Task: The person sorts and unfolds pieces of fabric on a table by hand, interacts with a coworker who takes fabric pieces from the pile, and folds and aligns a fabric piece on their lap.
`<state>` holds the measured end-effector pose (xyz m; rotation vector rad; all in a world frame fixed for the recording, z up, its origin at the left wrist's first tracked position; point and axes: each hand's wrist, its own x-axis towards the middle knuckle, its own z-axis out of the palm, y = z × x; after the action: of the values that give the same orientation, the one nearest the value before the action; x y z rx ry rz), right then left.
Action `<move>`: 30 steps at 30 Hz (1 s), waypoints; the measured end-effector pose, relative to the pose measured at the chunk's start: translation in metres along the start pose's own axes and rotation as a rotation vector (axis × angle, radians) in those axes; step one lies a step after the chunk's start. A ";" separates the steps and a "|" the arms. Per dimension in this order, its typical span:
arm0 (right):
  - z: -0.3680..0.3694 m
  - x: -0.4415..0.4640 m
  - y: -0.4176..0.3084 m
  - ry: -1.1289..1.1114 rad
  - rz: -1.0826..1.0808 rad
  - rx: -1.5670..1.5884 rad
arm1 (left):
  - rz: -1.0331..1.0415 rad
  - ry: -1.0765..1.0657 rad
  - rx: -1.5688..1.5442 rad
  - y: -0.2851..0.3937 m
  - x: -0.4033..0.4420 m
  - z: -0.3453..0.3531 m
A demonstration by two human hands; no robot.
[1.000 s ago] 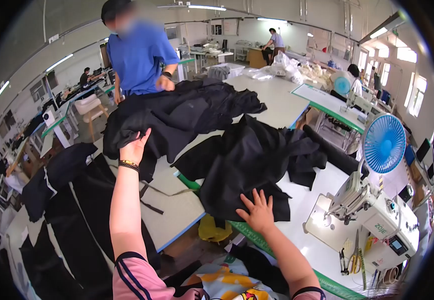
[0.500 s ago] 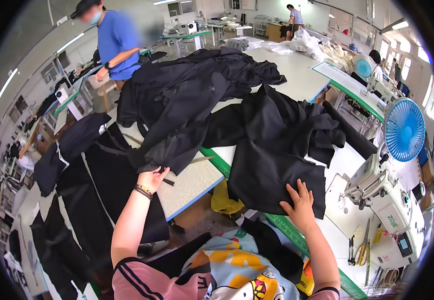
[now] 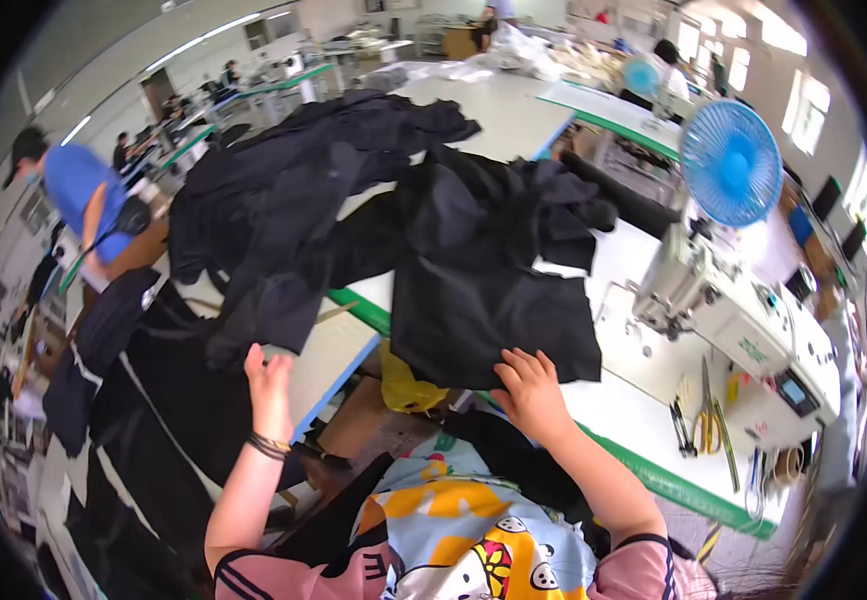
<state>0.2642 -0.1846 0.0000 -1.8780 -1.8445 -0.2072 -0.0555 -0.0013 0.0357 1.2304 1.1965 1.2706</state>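
Observation:
My left hand (image 3: 270, 385) is raised just in front of the lower end of a dark garment (image 3: 279, 290), its fingers slightly bent and apart, with a gap to the cloth. Flat on the near edge of a black cloth piece (image 3: 494, 310) rests my right hand (image 3: 537, 400), fingers a little spread. That piece lies partly over the green-edged sewing table, and its far part is rumpled. More black panels (image 3: 169, 400) are spread at the left, with light edges showing between them.
A white sewing machine (image 3: 744, 320) stands at the right, with a blue fan (image 3: 732, 162) behind it. Yellow-handled scissors (image 3: 708, 425) lie beside the machine. A yellow bag (image 3: 409, 380) hangs between the tables. A co-worker in blue (image 3: 84, 190) is at the far left.
My left hand has let go of the dark garment, which was pulled nearer earlier. My right hand stays on the black piece. The co-worker has walked off leftward, and the view has turned.

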 end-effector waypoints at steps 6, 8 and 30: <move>0.004 -0.004 -0.005 0.106 0.060 0.001 | 0.752 -0.735 0.768 -0.012 -0.050 0.096; -0.008 -0.016 -0.008 0.171 0.067 0.029 | 0.856 -0.805 0.917 -0.020 -0.061 0.121; -0.182 -0.053 -0.097 0.094 -0.253 1.175 | 1.046 -0.702 0.417 0.007 0.002 0.160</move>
<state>0.2078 -0.3165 0.1570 -0.8025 -1.5503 0.5809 0.1044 0.0046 0.0439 2.5286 0.2405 1.0836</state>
